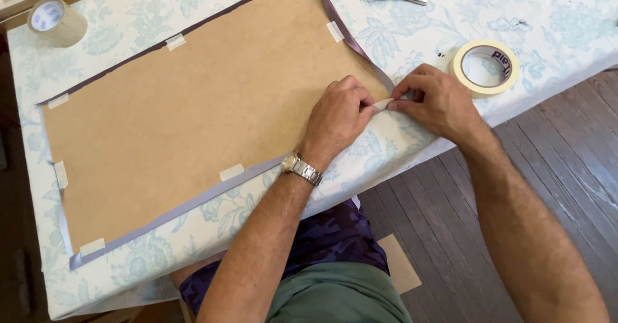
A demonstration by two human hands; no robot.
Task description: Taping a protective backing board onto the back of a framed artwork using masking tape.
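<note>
Board [193, 110] lies flat on the table, purple fabric [193, 202] already taped down at seven spots to the left of the fingers. Left hand [338, 118] and right hand [438, 101] both pinch a tape strip [382, 104] at the near-right corner, seemingly the last bit.

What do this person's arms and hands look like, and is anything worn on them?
Both arms are bare to above the elbow, with no sleeves in view, and no gloves. The left hand has a silver metal-link wristwatch at the wrist. The right hand and its wrist carry nothing; I see no rings on either hand.
</note>
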